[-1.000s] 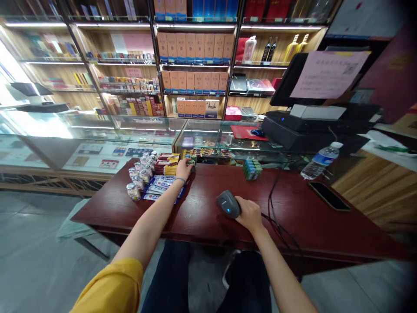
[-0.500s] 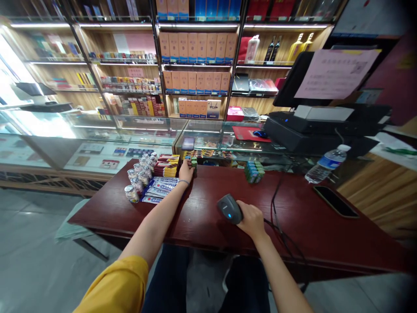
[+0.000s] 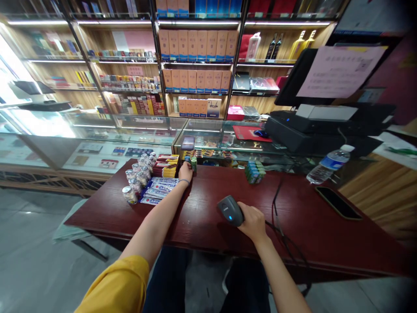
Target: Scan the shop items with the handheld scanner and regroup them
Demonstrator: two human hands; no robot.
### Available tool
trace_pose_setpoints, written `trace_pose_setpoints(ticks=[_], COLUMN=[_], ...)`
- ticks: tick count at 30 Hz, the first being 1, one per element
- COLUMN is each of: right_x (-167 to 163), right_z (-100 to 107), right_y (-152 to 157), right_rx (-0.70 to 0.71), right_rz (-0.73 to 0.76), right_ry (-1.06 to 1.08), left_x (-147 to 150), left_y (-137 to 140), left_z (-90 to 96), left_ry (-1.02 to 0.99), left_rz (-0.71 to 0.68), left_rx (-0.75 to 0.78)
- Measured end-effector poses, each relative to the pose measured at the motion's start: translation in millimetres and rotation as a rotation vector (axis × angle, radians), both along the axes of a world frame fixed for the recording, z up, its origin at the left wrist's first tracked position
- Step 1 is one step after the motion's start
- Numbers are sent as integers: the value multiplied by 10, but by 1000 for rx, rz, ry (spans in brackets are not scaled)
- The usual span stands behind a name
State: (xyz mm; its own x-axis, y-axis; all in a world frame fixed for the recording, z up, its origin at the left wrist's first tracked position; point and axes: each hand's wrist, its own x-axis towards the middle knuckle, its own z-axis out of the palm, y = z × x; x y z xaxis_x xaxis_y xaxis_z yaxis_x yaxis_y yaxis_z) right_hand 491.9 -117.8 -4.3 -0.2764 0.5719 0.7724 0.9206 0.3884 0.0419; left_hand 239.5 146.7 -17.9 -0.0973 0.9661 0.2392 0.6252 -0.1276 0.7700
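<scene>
My right hand (image 3: 253,221) is closed round the handle of a dark grey barcode scanner (image 3: 230,211), its blue light lit, above the front of the table. At the table's far side, my left hand (image 3: 185,172) has its fingers curled in beside a small green cylindrical pack (image 3: 193,163); what lies inside them is hidden. Left of that hand is a stack of yellow and dark red packets (image 3: 166,167). Nearer are blue and white wrapped sticks (image 3: 158,191) and rows of small lidded jars (image 3: 130,194). A cluster of green and blue packs (image 3: 254,172) stands farther right.
The dark red table (image 3: 198,208) meets a glass display counter (image 3: 215,130). A water bottle (image 3: 330,164), a phone (image 3: 338,203) and a black cable (image 3: 276,217) are on the right, below the monitor (image 3: 298,78). A stool (image 3: 70,226) stands at the left.
My left hand's fingers have shifted slightly left, and more of the green cylindrical pack shows beside them. The right hand and scanner stay nearly in place; the view has moved slightly.
</scene>
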Motion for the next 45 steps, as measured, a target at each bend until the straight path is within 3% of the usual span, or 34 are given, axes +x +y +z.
trace_pose_setpoints(ticks=[16, 26, 34, 39, 45], right_x=[2, 26, 106, 403, 890], right_z=[-3, -71, -1, 44, 43], right_y=[4, 18, -37, -149, -374], right_rx=[-27, -22, -6, -29, -17], right_rz=[7, -28, -104, -234, -396], right_ry=[31, 38, 50, 86, 98], left_x=[14, 10, 21, 323, 1032], left_y=[81, -33, -250, -452, -799], left_z=[-27, 91, 204, 239, 164], left_ry=[3, 6, 17, -91, -201], left_rz=[18, 10, -106, -240, -473], left_rx=[25, 31, 203, 260, 249])
